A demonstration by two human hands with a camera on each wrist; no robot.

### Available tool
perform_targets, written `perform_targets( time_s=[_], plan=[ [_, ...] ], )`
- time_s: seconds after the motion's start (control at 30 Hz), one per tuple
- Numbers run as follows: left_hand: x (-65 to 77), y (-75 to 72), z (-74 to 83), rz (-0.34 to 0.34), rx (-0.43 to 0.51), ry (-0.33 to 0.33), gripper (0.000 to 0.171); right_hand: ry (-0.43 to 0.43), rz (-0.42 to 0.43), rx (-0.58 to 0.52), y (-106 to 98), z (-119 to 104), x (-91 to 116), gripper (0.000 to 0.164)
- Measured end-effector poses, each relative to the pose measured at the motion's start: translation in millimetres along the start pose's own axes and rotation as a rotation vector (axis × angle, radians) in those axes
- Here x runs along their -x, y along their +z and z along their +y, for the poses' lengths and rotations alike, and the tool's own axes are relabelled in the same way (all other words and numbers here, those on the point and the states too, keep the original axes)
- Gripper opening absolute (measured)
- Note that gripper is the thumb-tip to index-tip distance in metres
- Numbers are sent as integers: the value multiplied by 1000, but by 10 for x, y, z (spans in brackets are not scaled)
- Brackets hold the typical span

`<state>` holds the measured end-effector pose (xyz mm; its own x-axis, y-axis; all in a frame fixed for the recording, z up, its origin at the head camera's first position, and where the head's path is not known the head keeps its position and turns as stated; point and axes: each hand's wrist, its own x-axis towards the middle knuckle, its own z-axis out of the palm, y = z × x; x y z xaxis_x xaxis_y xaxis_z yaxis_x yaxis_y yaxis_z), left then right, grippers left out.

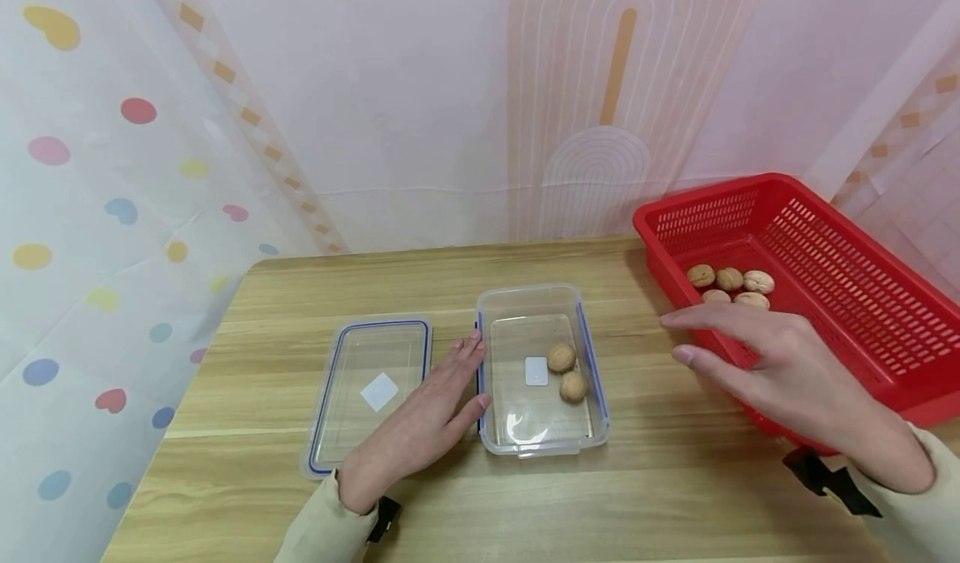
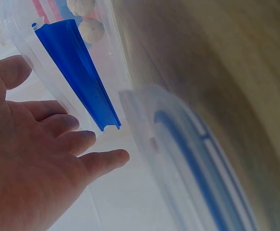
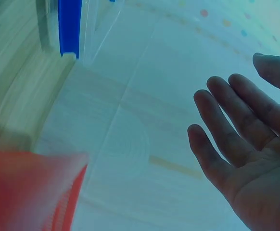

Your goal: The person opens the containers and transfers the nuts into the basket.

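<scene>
A clear plastic food container with blue side clips stands without its lid in the middle of the table. Two walnuts lie inside it, toward its right wall. My left hand rests with extended fingers at the container's left side, fingertips at the rim. In the left wrist view a blue clip shows just beyond those fingers. My right hand is held over the near left edge of the red basket, fingers loosely extended and nothing in them. Several walnuts sit in the basket's left part, some hidden behind that hand.
The container's clear lid, edged with a blue seal, lies flat to the left, partly under my left forearm in the head view. A patterned curtain hangs behind the wooden table. The basket takes up the table's right side.
</scene>
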<state>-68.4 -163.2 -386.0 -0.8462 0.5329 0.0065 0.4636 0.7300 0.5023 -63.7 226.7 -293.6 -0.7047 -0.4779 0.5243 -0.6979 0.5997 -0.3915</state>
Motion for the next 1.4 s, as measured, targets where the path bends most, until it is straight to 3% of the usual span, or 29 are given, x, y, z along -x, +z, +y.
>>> perform_targets(
  time_s=[0.4,0.7,1.13,1.4],
  plan=[
    [3,4,-5,4,5,1,67,4,-3,-113,344,-40,-32,46],
    [-1,-1,-2,2,6,2,67,-64,-24,-105,592,58,-113,38],
    [4,15,-13,23,5,15,67,-83,-104,-112,810,112,-320,38],
    [-1,1,5,7,11,-1,67,-50,-161,-95,953,147,-421,37]
  ],
)
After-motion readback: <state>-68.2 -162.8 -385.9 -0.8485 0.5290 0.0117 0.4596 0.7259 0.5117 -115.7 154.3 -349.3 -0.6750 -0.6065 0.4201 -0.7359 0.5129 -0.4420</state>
